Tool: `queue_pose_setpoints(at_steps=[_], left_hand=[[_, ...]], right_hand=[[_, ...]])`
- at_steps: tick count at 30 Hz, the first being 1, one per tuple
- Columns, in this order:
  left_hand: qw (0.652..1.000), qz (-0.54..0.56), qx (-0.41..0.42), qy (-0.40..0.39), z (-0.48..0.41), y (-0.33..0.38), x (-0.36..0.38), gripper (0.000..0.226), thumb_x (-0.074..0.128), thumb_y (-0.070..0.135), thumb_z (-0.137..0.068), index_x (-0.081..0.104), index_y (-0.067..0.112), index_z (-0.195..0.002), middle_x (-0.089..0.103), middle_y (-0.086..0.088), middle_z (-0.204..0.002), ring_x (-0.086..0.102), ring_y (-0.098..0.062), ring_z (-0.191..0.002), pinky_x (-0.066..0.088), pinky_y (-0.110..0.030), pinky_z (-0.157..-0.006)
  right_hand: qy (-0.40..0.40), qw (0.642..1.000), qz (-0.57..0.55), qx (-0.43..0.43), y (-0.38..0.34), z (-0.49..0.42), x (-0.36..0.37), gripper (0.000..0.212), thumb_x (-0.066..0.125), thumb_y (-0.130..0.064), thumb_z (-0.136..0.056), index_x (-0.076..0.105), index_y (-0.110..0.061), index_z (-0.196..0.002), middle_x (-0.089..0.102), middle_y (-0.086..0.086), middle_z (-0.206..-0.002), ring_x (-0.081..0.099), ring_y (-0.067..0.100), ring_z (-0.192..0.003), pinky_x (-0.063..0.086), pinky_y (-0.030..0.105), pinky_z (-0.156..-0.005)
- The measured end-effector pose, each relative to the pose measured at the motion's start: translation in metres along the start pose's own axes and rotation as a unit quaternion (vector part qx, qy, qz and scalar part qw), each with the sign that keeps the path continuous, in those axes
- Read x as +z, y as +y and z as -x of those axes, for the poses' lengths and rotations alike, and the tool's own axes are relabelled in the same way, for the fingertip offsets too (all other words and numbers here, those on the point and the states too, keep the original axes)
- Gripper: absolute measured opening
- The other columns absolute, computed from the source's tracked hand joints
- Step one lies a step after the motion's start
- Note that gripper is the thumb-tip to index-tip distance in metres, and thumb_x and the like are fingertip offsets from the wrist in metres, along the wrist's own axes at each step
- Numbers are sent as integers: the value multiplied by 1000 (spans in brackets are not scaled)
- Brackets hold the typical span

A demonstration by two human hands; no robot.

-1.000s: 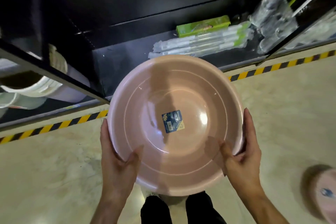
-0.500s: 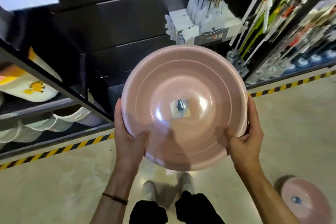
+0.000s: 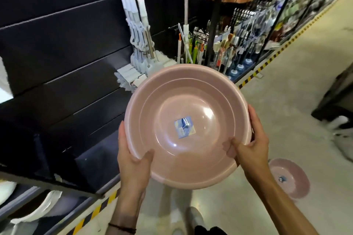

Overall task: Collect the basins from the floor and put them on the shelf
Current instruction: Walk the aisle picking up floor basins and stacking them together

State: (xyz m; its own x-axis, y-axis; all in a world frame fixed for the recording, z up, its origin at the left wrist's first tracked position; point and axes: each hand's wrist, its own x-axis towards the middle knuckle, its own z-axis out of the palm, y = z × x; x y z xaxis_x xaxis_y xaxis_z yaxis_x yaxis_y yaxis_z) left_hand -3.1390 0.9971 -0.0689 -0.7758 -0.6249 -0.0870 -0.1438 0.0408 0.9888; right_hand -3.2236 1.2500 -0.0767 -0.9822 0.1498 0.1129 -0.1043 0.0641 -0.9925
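Note:
I hold a large pink basin (image 3: 188, 112) in front of me, its open side facing me and a blue sticker at its centre. My left hand (image 3: 131, 156) grips its lower left rim, thumb inside. My right hand (image 3: 250, 145) grips the lower right rim, thumb inside too. A second pink basin (image 3: 290, 178) with a blue sticker lies on the floor at the lower right. The black shelf unit (image 3: 63, 86) fills the left side, close behind the held basin.
Mops with metal poles (image 3: 139, 30) stand behind the held basin. Brushes and hanging goods (image 3: 238, 44) fill the racks at the upper right. White basins (image 3: 40, 210) sit on a low shelf at the bottom left. Yellow-black tape (image 3: 254, 74) edges the floor. Someone's white shoe (image 3: 342, 124) is at right.
The view has swung up and to the right along the aisle. The held basin stays in both hands, now higher against the shelf, and the basin on the floor shows more fully.

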Motion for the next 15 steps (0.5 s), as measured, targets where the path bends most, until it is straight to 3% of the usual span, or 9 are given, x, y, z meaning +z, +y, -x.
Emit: queue_pose_setpoints(at_steps=[4,7,9,12,15], left_hand=[[998,-16,11,-56,8,11,14,117,72,-18,-78,31,56,-159,59,16,-147,58,-8,-132,51,-52,-112],[993,-25,19,-113,14,18,32,120,71,-18,-77,32,64,-155,58,18,-148,58,-14,-135,53,-54,-110],[986,-28,24,-164,20,21,52,120,72,-17,-77,33,70,-151,61,24,-140,61,-9,-129,58,-51,-103],[973,-31,39,-225,38,26,86,118,73,-10,-76,32,70,-151,60,32,-136,60,8,-121,57,-35,-96],[963,-33,43,-265,60,29,126,117,72,-12,-77,33,67,-153,60,24,-141,61,-2,-126,57,-45,-102]], right_hand=[[60,998,2,35,-13,22,-31,110,67,21,-78,52,-67,-144,65,-14,-147,67,25,-131,60,65,-97],[122,991,3,54,-16,48,-58,102,70,2,-68,52,-52,-153,69,-18,-140,72,13,-120,66,52,-87],[166,984,4,69,-17,62,-81,103,69,-3,-63,53,-49,-154,72,-23,-131,74,6,-110,67,38,-78],[216,972,-1,90,-16,76,-121,103,67,-6,-61,54,-51,-152,72,-18,-131,74,16,-110,67,46,-75],[266,960,0,87,-11,84,-163,102,67,-6,-61,56,-51,-151,71,-20,-134,75,12,-109,67,37,-71]])
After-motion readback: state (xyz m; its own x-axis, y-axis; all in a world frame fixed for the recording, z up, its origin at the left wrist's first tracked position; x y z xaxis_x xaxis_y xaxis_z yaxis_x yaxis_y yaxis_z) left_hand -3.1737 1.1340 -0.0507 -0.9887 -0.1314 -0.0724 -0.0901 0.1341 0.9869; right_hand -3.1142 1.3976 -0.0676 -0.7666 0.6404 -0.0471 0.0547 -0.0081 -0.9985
